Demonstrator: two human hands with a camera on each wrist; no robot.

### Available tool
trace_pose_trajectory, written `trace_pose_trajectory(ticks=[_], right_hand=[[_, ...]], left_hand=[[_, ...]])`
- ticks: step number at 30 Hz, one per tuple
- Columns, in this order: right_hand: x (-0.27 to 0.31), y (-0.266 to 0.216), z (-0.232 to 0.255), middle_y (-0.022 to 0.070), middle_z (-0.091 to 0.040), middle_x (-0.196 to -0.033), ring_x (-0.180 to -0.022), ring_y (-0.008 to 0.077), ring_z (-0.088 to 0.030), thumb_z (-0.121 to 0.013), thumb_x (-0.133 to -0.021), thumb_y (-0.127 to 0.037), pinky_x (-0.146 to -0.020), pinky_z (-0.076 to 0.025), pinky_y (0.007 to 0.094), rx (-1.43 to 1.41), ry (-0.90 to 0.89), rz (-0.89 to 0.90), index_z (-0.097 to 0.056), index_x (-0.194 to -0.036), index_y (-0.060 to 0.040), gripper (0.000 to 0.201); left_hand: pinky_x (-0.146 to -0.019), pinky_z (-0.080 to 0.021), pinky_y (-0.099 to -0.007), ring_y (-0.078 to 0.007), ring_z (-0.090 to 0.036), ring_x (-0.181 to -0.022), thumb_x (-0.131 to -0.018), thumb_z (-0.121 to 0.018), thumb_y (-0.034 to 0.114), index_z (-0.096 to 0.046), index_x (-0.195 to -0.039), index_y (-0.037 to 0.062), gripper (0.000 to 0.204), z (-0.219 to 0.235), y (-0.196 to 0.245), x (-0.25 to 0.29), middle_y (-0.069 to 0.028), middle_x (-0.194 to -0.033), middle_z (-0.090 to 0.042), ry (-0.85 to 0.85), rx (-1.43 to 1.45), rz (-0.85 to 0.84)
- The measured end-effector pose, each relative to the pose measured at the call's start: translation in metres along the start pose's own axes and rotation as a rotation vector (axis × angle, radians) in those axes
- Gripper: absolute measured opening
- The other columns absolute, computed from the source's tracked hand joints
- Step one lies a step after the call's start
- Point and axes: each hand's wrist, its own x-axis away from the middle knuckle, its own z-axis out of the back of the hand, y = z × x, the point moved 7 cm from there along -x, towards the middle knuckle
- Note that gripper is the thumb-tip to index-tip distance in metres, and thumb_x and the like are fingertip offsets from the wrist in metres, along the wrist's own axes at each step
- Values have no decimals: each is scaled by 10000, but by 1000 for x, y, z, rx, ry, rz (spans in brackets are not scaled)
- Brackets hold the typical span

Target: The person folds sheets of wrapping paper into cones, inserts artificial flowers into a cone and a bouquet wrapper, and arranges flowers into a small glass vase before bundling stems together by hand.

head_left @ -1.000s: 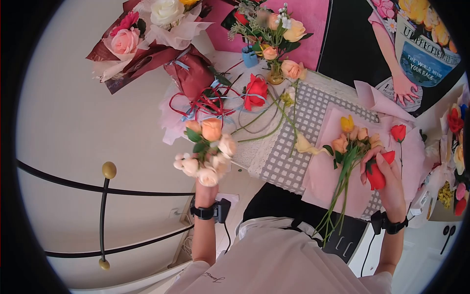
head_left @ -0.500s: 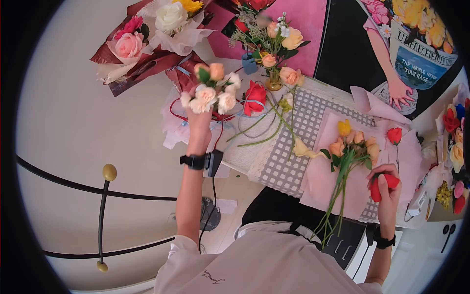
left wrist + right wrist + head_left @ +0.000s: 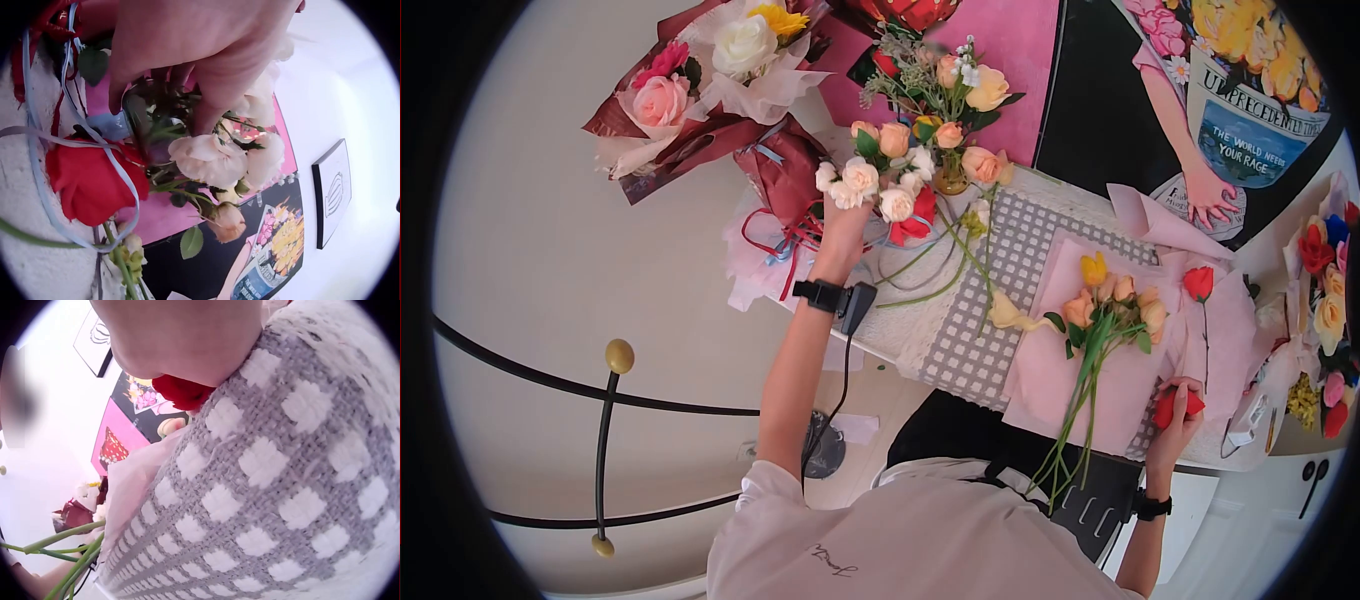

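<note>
My left hand [image 3: 845, 228] grips a small glass vase [image 3: 142, 115] of pale roses [image 3: 860, 180], its fingers curled round the glass at the table's far left. Right beside it lies a red rose [image 3: 94, 181] with a blue ribbon over it. At the near right edge of the cloth, my right hand [image 3: 1177, 430] holds a red flower [image 3: 1182, 406], mostly covered by the hand in the right wrist view. Between the hands, peach roses and a yellow tulip [image 3: 1094, 268] lie on pink paper [image 3: 1040, 375], their green stems over the near edge.
A wrapped bouquet [image 3: 775, 165] and ribbons lie at the left. Behind the left hand stands a vase of peach roses [image 3: 988, 90]. A calla lily [image 3: 1006, 312] and a single red tulip [image 3: 1198, 283] lie on the table; more bouquets [image 3: 1330, 290] stand at the far right.
My left hand has carried the pale roses away from my body over the table, toward the other vase. The right hand has drawn back toward the near edge with the red flower.
</note>
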Motion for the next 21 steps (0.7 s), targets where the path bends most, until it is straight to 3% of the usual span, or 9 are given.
trace_pose_trajectory(ticks=[3,4,6,7,8,12,18,20,21], right_hand=[[0,-2,1,33,-637,-933,-775,90,-567,-565,-1090,-253,-689,-463,236,-12,14,-71,-603,-1016,-56,214],[0,-1,1,33,-637,-933,-775,90,-567,-565,-1090,-253,-689,-463,236,-8,14,-77,-603,-1016,-56,214],[0,-1,-2,34,-644,-945,-803,92,-569,-579,-1079,-253,-710,-467,235,-12,-7,-50,-612,-1034,-49,211],[1,1,-1,34,-644,-945,-803,92,-569,-579,-1079,-253,-710,-467,235,-7,-4,-57,-612,-1034,-49,211],[1,1,-2,36,-650,-956,-817,93,-573,-585,-1075,-260,-716,-469,233,-12,-16,-56,-618,-1044,-46,219],[2,6,0,35,-662,-984,-843,94,-585,-602,-1065,-260,-736,-474,232,-2,-25,-77,-634,-1065,-38,225],[2,3,-4,21,-662,-989,-849,85,-585,-615,-1059,-227,-702,-485,225,78,-33,-60,-641,-1068,-42,187],[2,1,-6,24,-661,-977,-844,85,-579,-608,-1061,-224,-714,-469,227,99,-30,-41,-642,-1059,-40,187],[1,-1,-7,27,-660,-965,-839,86,-574,-600,-1064,-221,-725,-453,229,120,-26,-19,-643,-1050,-38,189]], left_hand=[[-938,-521,-298,-137,-616,-1083,-868,-794,-11,-580,-1329,30,510,-12,30,38,-31,-1194,-625,27,16,-31],[-911,-522,-283,-127,-607,-1059,-850,-822,11,-571,-1351,29,561,-19,40,55,-28,-1196,-620,-30,27,27],[-908,-517,-283,-124,-607,-1054,-843,-841,57,-579,-1363,25,584,-21,38,82,-37,-1188,-637,-106,-77,-32],[-930,-514,-306,-133,-610,-1061,-840,-841,91,-589,-1365,11,587,-20,34,95,-50,-1213,-644,-145,-259,-27],[-992,-499,-337,-161,-616,-1114,-850,-827,107,-599,-1356,5,564,-38,40,116,-70,-1257,-638,-253,-106,84],[-1074,-454,-340,-180,-594,-1206,-814,-830,37,-598,-1357,16,591,-76,33,167,-83,-1291,-633,-399,-5,127],[-1117,-435,-341,-200,-597,-1233,-805,-834,-7,-547,-1369,10,634,-82,0,173,-78,-1273,-629,-408,-5,168],[-1123,-436,-348,-198,-587,-1257,-823,-823,-6,-529,-1400,11,648,-80,-2,168,-89,-1342,-607,-454,-89,-17],[-1123,-436,-348,-198,-587,-1257,-823,-823,-6,-529,-1400,11,648,-77,-5,167,-89,-1342,-607,-454,-88,-18]])
